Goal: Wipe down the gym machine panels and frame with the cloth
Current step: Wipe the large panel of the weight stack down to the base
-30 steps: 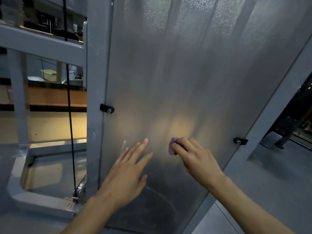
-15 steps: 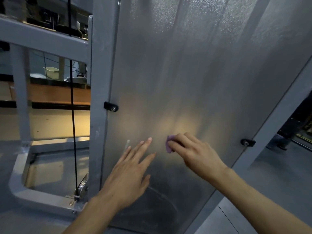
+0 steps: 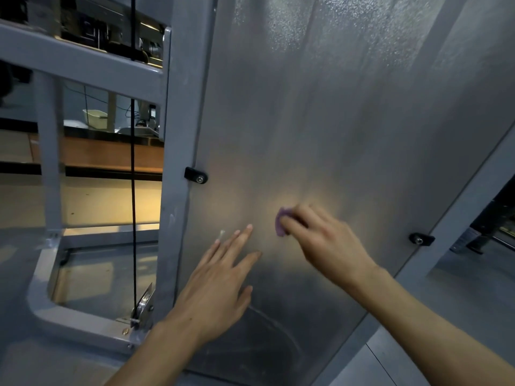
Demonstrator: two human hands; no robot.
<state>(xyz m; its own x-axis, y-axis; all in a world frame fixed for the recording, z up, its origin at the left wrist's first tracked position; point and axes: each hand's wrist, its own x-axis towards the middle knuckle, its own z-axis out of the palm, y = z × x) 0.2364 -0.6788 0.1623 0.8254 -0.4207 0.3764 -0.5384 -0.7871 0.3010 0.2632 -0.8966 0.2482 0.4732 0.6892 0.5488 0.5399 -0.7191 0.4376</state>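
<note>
Right now the right hand [image 3: 326, 243] pinches a small purple cloth [image 3: 282, 224] between curled fingertips and presses it against the grey panel [image 3: 320, 121], in the lower middle of the sheet where a warm patch of light falls. Just left of that grip, the left hand [image 3: 220, 282] lies with fingers straight and spread on the same panel, holding nothing; it seems to be steadying the person. A short pale mark [image 3: 222, 233] sits beyond the left fingertips, near the cloth but apart from it. Further left of the grip stands the frame upright [image 3: 178, 129] with a black clip [image 3: 196, 174]; a second clip [image 3: 420, 238] lies to the right. By my reading the panel-wiping step is in hand, with much surface above the grip not yet reached. The next move likely calls for firm, even strokes outward from the grip, then the frame
</note>
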